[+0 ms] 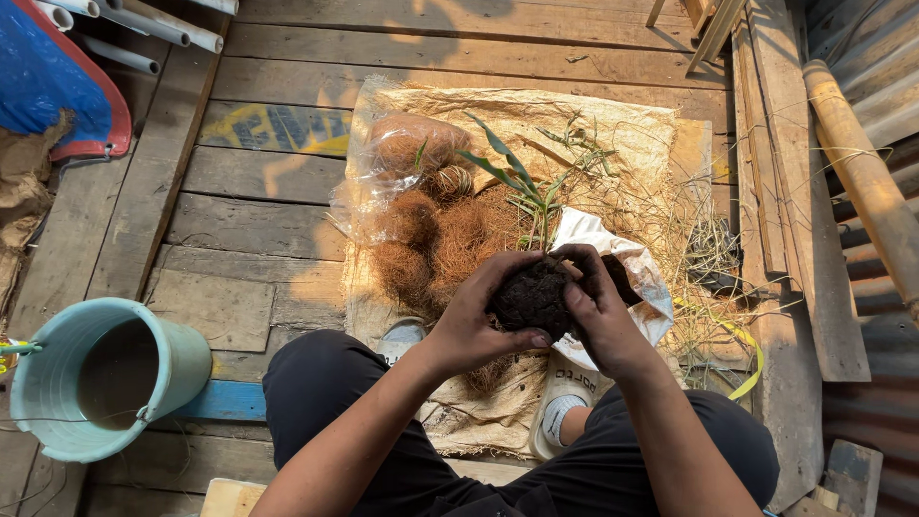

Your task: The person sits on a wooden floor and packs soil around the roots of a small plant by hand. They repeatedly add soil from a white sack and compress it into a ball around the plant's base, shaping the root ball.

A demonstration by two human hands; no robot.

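A soil ball (532,299) is held at frame centre, clamped between both hands. The left hand (471,321) is wrapped around it from 9 o'clock, thumb under the ball; the right hand (601,311) is closed over it from 3 o'clock, fingers curled across the top. A green plant (522,187) rises from the ball toward 12 o'clock.

Judged from this state, the ball is already formed around the roots and is being pressed to shape. No fibre covering is seen on it, so wrapping is judged not yet done.

Beyond the hands, at 3 o'clock, a white bag (613,254) lies open. At 11 o'clock, brown coir clumps (436,239) lie loose, untouched, with more in a clear bag (402,144). All rest on a sack (593,120) spread over a plank floor (258,206). Dry grass (670,220) is scattered at 2 o'clock. A pale blue bucket (105,378) lies at 8 o'clock, well apart.
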